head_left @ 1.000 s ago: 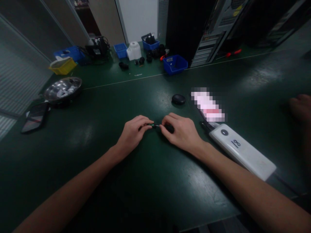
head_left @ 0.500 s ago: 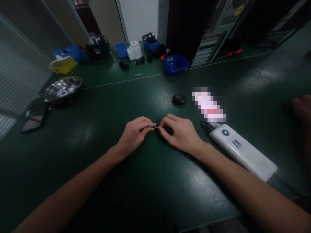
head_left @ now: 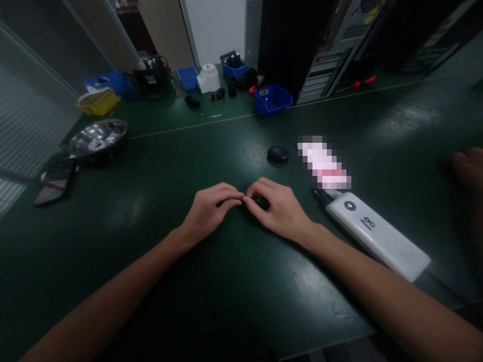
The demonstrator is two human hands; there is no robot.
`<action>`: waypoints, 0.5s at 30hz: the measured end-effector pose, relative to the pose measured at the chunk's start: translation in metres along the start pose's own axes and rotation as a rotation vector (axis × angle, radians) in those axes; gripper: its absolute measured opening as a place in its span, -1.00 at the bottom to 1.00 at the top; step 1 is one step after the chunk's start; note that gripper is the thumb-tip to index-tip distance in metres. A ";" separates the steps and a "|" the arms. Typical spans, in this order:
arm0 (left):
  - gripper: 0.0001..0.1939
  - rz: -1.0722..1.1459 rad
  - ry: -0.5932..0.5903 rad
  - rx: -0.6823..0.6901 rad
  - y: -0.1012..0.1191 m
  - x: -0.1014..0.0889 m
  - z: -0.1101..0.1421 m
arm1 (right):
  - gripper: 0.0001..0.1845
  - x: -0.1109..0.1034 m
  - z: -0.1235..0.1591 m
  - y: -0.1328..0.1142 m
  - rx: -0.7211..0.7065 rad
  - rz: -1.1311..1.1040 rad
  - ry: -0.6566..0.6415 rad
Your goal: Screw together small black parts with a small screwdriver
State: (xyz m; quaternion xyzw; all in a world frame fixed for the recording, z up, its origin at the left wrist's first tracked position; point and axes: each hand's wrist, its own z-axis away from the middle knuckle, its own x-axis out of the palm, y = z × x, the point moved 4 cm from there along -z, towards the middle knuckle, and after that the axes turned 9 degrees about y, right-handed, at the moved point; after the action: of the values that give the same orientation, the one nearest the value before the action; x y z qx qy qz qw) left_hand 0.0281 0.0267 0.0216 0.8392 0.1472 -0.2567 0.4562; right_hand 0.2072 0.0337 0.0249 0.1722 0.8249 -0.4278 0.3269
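Observation:
My left hand and my right hand meet over the green tabletop, their fingertips almost touching. Thumb and fingers of the left are pinched on a small dark piece, mostly covered by the fingertips. The right is also closed in a pinch at the piece's other end; what exactly it grips is hidden. Something dark shows inside the curl of the right fingers, too shaded to name. A black computer mouse lies just beyond the right hand.
To the right lie a blurred-out phone-shaped thing and a white device marked 18 with a cable. A metal bowl stands left, above a dark tablet-like object. Blue bin behind; another person's hand at far right.
My hands have drawn closer together. The green bit and thin light-coloured part that showed between my fingertips are now mostly covered.

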 end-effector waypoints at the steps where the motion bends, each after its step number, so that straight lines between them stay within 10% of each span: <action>1: -0.82 -0.004 -0.001 0.004 0.001 0.000 0.000 | -0.82 0.000 0.000 0.000 0.002 0.004 0.001; 15: -0.67 -0.087 -0.029 -0.025 -0.002 0.002 0.002 | -0.81 -0.006 -0.002 0.008 0.013 0.092 0.063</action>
State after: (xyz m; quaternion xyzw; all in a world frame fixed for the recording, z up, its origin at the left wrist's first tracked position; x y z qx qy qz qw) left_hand 0.0281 0.0257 0.0181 0.8223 0.1801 -0.2866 0.4574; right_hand 0.2154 0.0398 0.0244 0.2253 0.8232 -0.4123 0.3189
